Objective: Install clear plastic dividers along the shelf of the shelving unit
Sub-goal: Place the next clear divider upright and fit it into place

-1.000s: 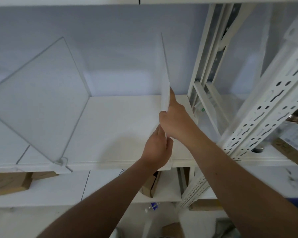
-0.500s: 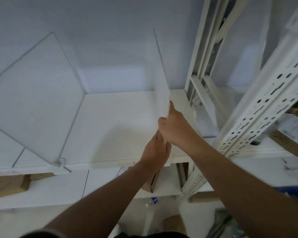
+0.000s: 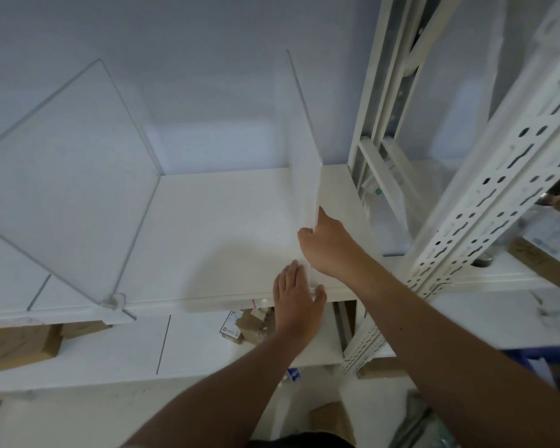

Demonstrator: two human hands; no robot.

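Note:
A clear plastic divider stands upright on the white shelf, right of centre. My right hand grips its front edge low down, thumb against the near face. My left hand rests flat with fingers spread on the shelf's front lip, at the foot of the divider. A second clear divider stands further left on the same shelf, its base clip hooked over the front edge.
White perforated uprights rise on the right. Cardboard boxes and small packets lie on the lower shelf. More boxes sit on the right-hand shelf. A blue-white wall is behind.
My left hand has let go of the divider's lower edge and opened flat onto the shelf lip. The divider's foot now sits down at the shelf; my right hand keeps its grip.

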